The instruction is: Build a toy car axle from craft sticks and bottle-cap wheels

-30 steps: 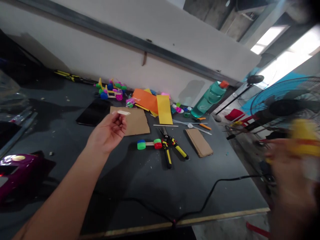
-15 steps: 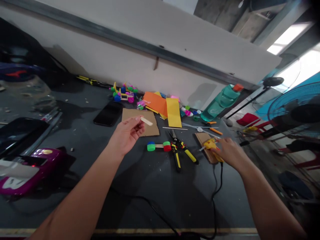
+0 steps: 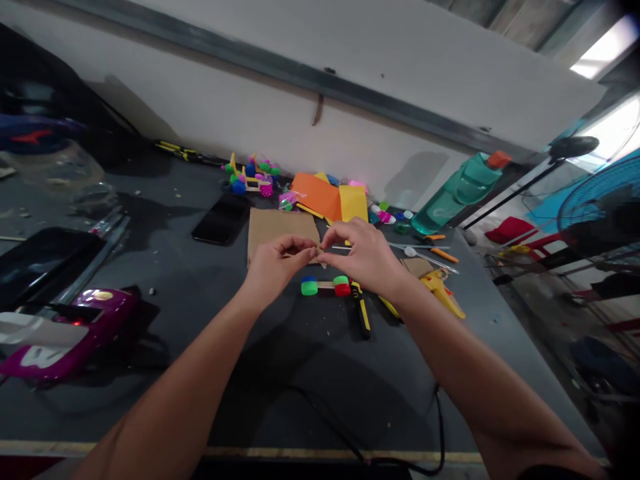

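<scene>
My left hand (image 3: 277,260) and my right hand (image 3: 357,250) meet above a brown cardboard sheet (image 3: 280,230). Their fingertips pinch a small wooden craft stick (image 3: 320,253), mostly hidden by my fingers. Just below my hands lies a wooden axle with green and red bottle-cap wheels (image 3: 325,287). Beyond my right wrist, a yellow hot glue gun (image 3: 439,290) rests with nothing holding it, partly on a cardboard piece (image 3: 417,267). Black-and-yellow-handled snips (image 3: 361,310) lie under my right forearm, partly hidden.
Orange paper (image 3: 316,197), yellow paper (image 3: 353,203) and colourful toy cars (image 3: 250,180) lie toward the wall. A black phone (image 3: 221,220), a teal bottle (image 3: 457,190) and a purple vehicle panel (image 3: 85,333) also stand about. A black cable (image 3: 405,460) crosses the front edge.
My right hand has let go of the glue gun and moved left to the stick in my left hand. The view has shifted, and the snips are now partly covered.
</scene>
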`<state>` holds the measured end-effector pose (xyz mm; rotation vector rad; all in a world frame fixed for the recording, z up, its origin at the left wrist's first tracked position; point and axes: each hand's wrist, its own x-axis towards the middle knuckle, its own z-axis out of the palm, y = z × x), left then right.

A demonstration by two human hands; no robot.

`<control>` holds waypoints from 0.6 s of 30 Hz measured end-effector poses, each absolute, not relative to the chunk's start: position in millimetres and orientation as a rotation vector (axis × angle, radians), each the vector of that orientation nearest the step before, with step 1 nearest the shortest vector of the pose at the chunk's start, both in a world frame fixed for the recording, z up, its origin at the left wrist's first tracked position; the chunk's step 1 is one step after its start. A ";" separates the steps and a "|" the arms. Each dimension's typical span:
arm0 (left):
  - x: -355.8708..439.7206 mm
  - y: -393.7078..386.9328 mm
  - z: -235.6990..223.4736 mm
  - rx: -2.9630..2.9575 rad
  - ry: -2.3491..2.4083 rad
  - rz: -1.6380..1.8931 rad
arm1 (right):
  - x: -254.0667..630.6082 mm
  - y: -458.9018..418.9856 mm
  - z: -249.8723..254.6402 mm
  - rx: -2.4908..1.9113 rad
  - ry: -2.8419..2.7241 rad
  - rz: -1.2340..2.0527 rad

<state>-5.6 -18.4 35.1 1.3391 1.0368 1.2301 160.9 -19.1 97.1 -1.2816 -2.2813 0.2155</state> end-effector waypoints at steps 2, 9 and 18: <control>-5.9 -18.9 35.6 1.374 1.027 1.216 | 159.3 -17.7 96.7 -1.293 -2.281 0.243; -3.6 -19.3 32.8 1.362 1.000 1.215 | 156.0 -17.9 95.2 -1.299 -2.263 0.398; -11.2 -12.1 31.6 1.406 1.071 1.185 | 172.8 -22.3 78.6 -1.289 -2.127 0.552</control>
